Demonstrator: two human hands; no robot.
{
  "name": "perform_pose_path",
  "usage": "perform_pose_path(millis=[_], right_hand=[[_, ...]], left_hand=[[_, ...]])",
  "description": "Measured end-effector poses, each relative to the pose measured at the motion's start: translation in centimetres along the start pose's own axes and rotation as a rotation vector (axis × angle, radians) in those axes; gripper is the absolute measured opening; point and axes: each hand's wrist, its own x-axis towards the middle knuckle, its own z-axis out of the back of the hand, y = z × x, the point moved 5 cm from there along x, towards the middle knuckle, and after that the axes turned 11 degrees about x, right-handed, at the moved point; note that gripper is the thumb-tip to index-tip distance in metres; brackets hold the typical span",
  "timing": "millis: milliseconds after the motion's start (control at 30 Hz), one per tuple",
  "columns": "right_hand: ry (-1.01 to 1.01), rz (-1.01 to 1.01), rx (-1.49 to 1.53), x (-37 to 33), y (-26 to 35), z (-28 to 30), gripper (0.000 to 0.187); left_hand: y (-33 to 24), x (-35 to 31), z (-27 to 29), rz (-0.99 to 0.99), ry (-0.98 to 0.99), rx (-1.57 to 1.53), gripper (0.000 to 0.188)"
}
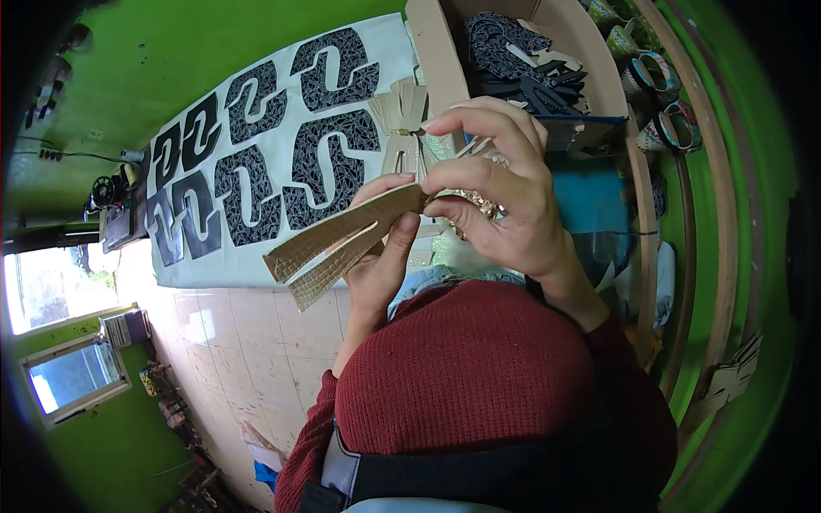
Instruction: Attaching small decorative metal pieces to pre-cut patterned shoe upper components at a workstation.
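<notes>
My left hand (pixel 382 265) is closed on a tan, crocodile-textured leather strap piece (pixel 342 235), with the thumb pressing on its near face. The piece is split lengthwise by a slit, and its two legs point down to the left. My right hand (pixel 505 184) pinches the other, narrow end between thumb and index finger, the remaining fingers curled above. Whether a small part also sits in that pinch is hidden. Behind the hands, a bundle of similar beige strap pieces (pixel 404 128) lies on the table. Gold-coloured metal pieces (pixel 481 205) show partly behind my right hand.
Black patterned S-shaped cutouts (pixel 329 162) lie in rows on the white-covered table (pixel 265 272). A cardboard box (pixel 438 56) of black patterned pieces (pixel 522 73) stands at the far right. Patterned cups or rolls (pixel 671 128) hang by wooden rails (pixel 727 214) at the right.
</notes>
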Motion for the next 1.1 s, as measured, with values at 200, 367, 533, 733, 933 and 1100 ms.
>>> perform_pose_path(millis=[200,367,533,733,933,1100], right_hand=[[-0.002,0.052,0.039,0.3,0.2,0.7,0.025],[0.012,-0.013,0.137,0.6,0.1,1.2,0.022],[0.103,-0.095,0.158,0.4,0.1,1.1,0.022],[0.117,-0.078,0.067,0.9,1.2,1.2,0.023],[0.113,-0.054,0.088,1.0,1.5,1.4,0.023],[0.074,-0.048,0.018,0.8,1.9,1.4,0.023]], left_hand=[[-0.8,-0.6,-0.2,-0.008,-0.066,0.010,0.027],[-0.7,-1.1,0.3,-0.014,-0.073,-0.027,0.034],[-0.9,-1.2,0.2,-0.004,-0.106,-0.006,0.036],[-2.2,-0.3,-0.4,-0.183,-0.073,-0.089,0.028],[-2.0,0.0,0.1,-0.267,-0.085,0.135,0.013],[-3.1,0.4,0.2,-0.376,-0.071,0.212,0.013]])
